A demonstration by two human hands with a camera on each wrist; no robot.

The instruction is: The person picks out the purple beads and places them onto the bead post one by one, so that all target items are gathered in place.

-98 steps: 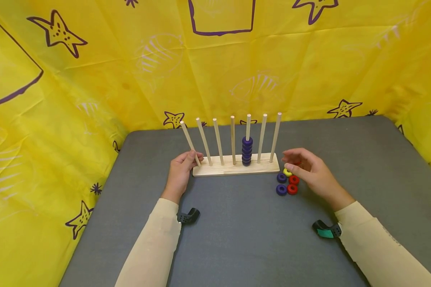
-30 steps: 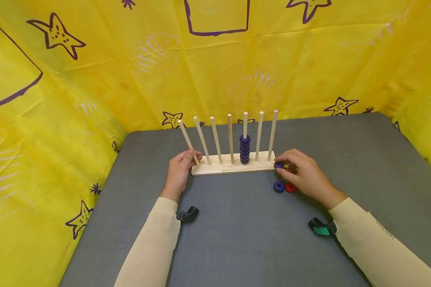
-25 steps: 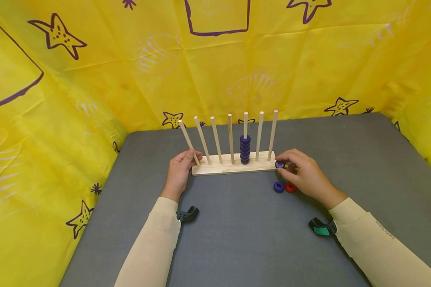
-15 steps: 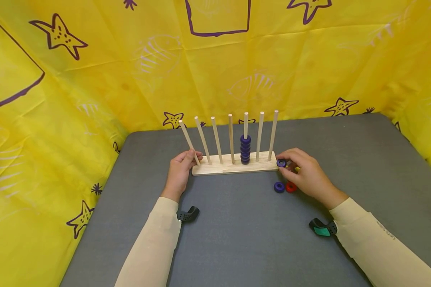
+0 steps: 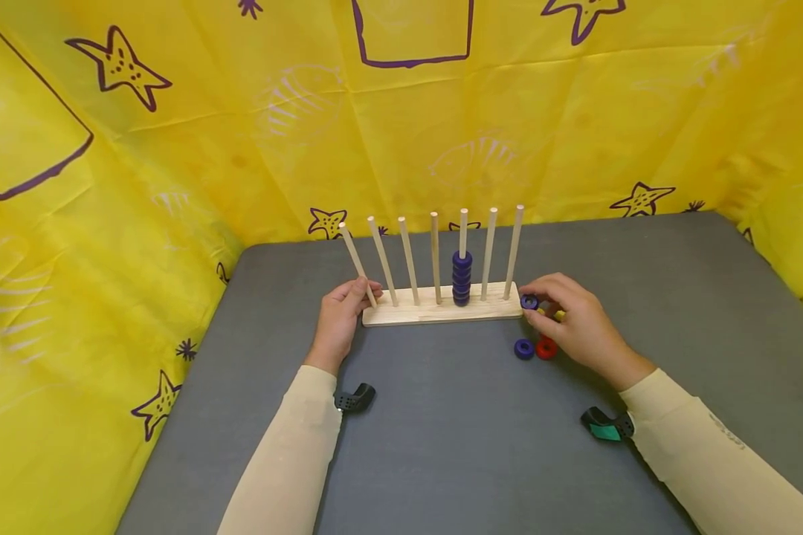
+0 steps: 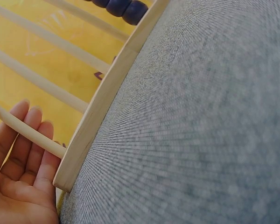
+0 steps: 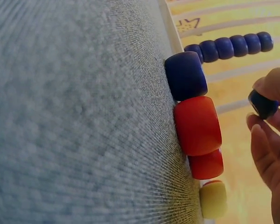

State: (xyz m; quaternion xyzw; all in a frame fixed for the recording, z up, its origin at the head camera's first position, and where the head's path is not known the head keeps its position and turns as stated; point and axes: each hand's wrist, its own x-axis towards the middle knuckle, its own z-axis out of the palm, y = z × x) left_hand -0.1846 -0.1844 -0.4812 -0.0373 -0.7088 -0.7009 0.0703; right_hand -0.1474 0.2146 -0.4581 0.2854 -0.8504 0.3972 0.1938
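Observation:
A pale wooden rack (image 5: 442,313) with several upright pegs stands on the table. My left hand (image 5: 339,316) is at its left end, thumb in front of the leftmost peg (image 5: 352,253), loosely holding it. In the left wrist view, my left fingers (image 6: 25,158) extend behind that peg. A stack of blue rings (image 5: 462,279) fills the lower part of one peg right of the middle. Beyond the rack's right end, my right hand (image 5: 578,319) pinches a blue ring (image 5: 529,302) between thumb and fingers, raised off the table, as the right wrist view shows the ring (image 7: 262,104).
Below the right hand, a loose blue ring (image 5: 524,349) and red ring (image 5: 546,348) lie on the grey table (image 5: 455,431). A second red ring (image 7: 206,164) and a yellow ring (image 7: 213,199) lie behind them. Yellow patterned cloth (image 5: 401,134) hangs around the table.
My right hand, earlier hovering over the loose rings with nothing held, has picked up a blue ring and since raised and tilted it slightly. My left hand stays at the leftmost peg.

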